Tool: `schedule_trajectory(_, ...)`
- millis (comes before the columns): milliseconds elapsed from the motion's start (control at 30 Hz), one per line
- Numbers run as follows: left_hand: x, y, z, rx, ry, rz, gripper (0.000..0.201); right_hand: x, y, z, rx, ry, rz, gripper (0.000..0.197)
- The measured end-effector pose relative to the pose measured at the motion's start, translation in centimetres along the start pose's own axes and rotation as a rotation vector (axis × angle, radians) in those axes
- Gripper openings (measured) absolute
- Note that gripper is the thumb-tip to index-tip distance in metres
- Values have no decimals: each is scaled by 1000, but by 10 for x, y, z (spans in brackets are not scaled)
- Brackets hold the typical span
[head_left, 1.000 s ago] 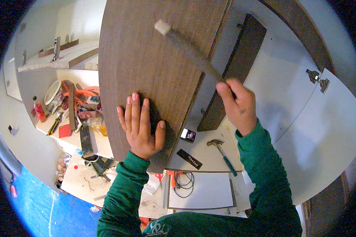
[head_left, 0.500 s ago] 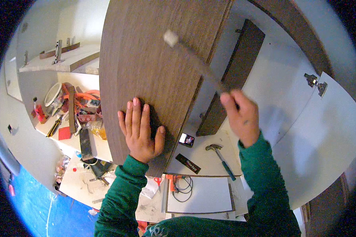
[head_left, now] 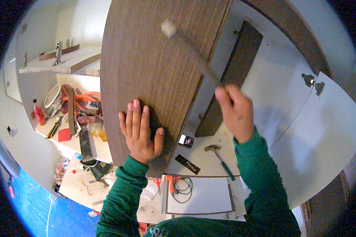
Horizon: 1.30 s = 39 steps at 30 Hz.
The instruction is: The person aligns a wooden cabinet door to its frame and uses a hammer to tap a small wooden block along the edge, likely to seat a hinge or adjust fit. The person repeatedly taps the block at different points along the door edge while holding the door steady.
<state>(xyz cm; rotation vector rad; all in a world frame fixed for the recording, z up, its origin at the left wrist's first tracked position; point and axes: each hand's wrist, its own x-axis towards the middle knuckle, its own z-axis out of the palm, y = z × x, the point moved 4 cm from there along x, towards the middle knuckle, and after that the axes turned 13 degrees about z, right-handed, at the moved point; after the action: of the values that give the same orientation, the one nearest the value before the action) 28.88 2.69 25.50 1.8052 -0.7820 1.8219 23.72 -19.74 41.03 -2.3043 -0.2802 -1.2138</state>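
My left hand lies flat on a brown wood-grain panel, fingers stretched upward and thumb apart. My right hand is closed round one end of a long thin dark stick with a pale tip. The stick slants up and left across the panel, its pale, blocky tip over the upper part of the board. Motion smears the stick, so its exact kind does not show. A claw hammer with a teal grip lies on the white surface below my right hand.
A phone and a black strip lie near the hammer. Right of the panel stands a narrow brown board; a hinge sits farther right. Tools and orange cables crowd the left shelf. An orange corded tool lies below.
My right hand has shifted slightly left and up with the stick, whose pale tip sits a little higher. The left hand stays flat on the panel.
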Motion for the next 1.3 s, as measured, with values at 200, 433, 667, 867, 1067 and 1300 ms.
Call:
schedule_trajectory(200,1,1,1,6,14,10,65,-60,25,1,-179,-168,173,30)
schedule_trajectory(433,-1,-1,-1,-25,15,-23,66,19,-11,11,0,22,-24,36)
schedule_trajectory(667,0,-2,-1,-25,23,12,67,-45,6,0,-35,-48,78,35)
schedule_trajectory(867,-1,0,-2,-27,9,-5,66,12,-8,11,-13,19,6,36)
schedule_trajectory(1067,0,-1,-1,-7,-16,-2,65,-17,-4,16,-43,-22,34,35)
schedule_trajectory(1300,0,0,0,-7,9,-1,65,3,-5,13,-5,31,34,40)
